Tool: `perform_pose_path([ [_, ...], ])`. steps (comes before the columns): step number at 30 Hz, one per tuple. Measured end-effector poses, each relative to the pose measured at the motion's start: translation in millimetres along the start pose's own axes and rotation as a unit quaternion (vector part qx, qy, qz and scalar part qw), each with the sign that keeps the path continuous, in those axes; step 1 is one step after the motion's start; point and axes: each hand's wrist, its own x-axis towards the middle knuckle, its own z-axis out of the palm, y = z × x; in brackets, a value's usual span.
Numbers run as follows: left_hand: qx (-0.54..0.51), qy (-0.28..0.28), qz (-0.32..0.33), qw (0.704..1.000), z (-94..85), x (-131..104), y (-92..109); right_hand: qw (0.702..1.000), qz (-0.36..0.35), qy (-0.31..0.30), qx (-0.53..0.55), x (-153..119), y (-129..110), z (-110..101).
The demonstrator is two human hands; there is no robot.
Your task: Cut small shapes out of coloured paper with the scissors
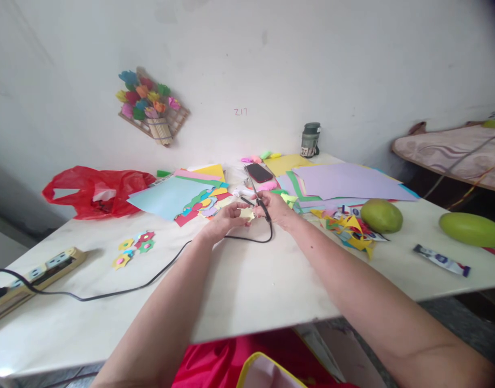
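My left hand (229, 218) pinches a small pale yellow paper cut-out (246, 214) above the middle of the table. Close beside it, my right hand (274, 209) is closed around a black corded tool (264, 210); a thin rod shows beyond its fingers, and its exact kind is partly hidden. From the tool a black cord (158, 277) loops under my wrists to a power strip (41, 277) at the left. Behind my hands lie a white object (243, 192) and a phone (259, 173). Several small paper flowers (134, 248) lie to the left.
Coloured sheets (344, 180) and paper scraps (355, 231) cover the right side, near two green fruits (382, 216) and a sachet (441, 260). At left are a red plastic bag (97, 188) and blue paper (170, 196). A green bottle (310, 140) stands by the wall.
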Motion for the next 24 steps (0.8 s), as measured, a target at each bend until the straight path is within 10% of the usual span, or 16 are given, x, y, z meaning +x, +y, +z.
perform_pose_path([
  [24, -0.026, 0.091, 0.034, 0.995, -3.8, 5.1, -1.3, 0.999, 0.029, 0.015, -0.013, -3.6, -1.5, 0.7],
])
